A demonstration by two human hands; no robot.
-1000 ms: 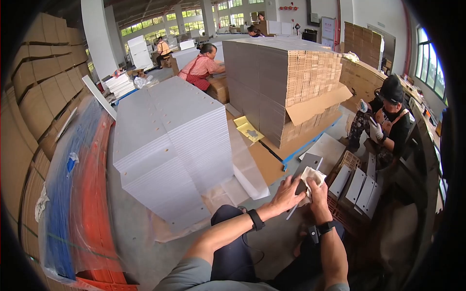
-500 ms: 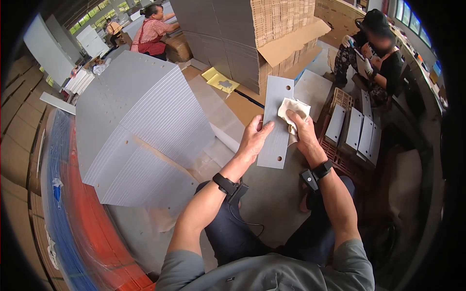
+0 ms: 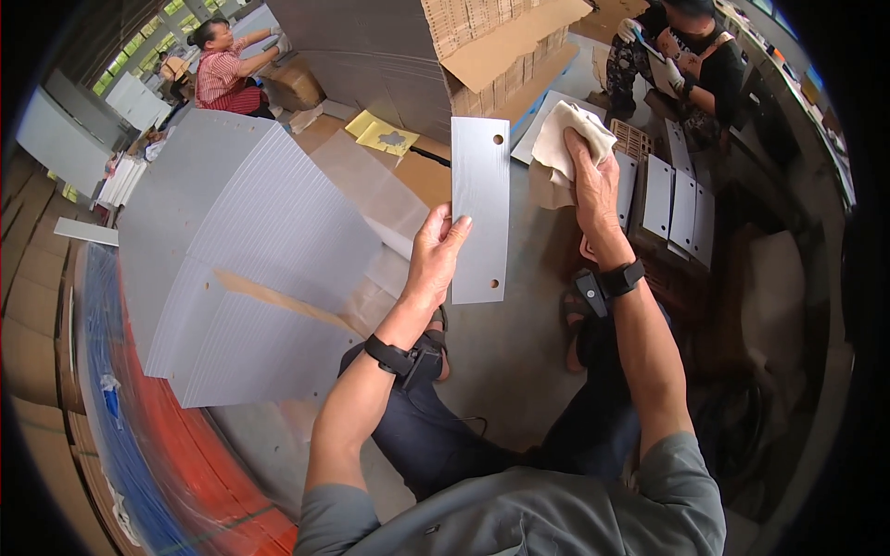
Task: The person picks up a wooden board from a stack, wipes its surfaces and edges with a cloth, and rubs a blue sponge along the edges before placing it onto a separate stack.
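Left hand, centre of frame: fingers closed around the left long edge of a grey rectangular panel, thumb on the near face. The panel stands upright in the air just above centre, clear of the floor, with one small round hole near its top right corner and another near its bottom right corner.

Right hand, right of centre and just beside the panel: fingers curled tight on a bunched cream cloth. The cloth sits at the panel's upper right; cannot tell whether it touches the panel edge.

Both wrists carry black bands, each with a small black unit.

Left half of frame: a large fanned stack of grey sheets, with a brown strip lying across it. Far left: blue and red sheet edges in a curved pile.

Top centre: a tall block of brown cardboard, a flap hanging open.

Right of the right hand: several more grey panels standing side by side in a rack.

Upper left: a person in a red striped top. Upper right: a seated person in dark clothes, wearing gloves.
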